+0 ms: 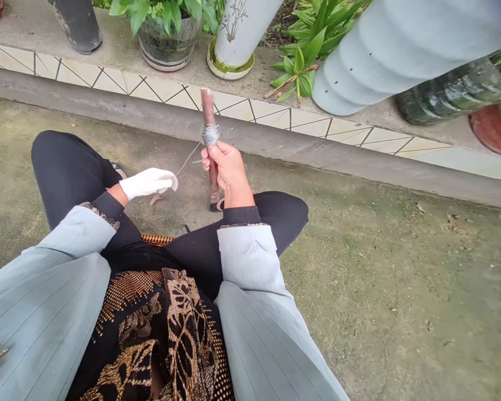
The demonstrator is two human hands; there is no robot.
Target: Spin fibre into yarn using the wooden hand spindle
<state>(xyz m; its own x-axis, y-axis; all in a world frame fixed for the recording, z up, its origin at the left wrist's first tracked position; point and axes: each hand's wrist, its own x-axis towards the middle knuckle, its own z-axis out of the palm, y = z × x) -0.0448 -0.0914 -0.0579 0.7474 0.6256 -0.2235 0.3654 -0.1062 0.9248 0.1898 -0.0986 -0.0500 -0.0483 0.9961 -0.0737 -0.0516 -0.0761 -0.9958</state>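
My right hand point(227, 167) is bare and wrapped round a reddish-brown stick point(209, 111) that stands upright on the concrete ground. A band of thin grey wire point(211, 135) is wound round the stick just above my fingers. A strand of that wire point(188, 157) runs down and left to my left hand point(149, 182), which wears a white glove and is closed in a pinch on the strand's end. Both hands are in front of my bent knees in black trousers.
A tiled kerb point(250, 114) runs across behind the stick, with potted plants point(167, 30) and a white vase point(237, 33) on it. A large pale ribbed pot point(384, 50) and a dark green pot point(455, 92) stand at the right. Mossy concrete ground point(401, 278) spreads right.
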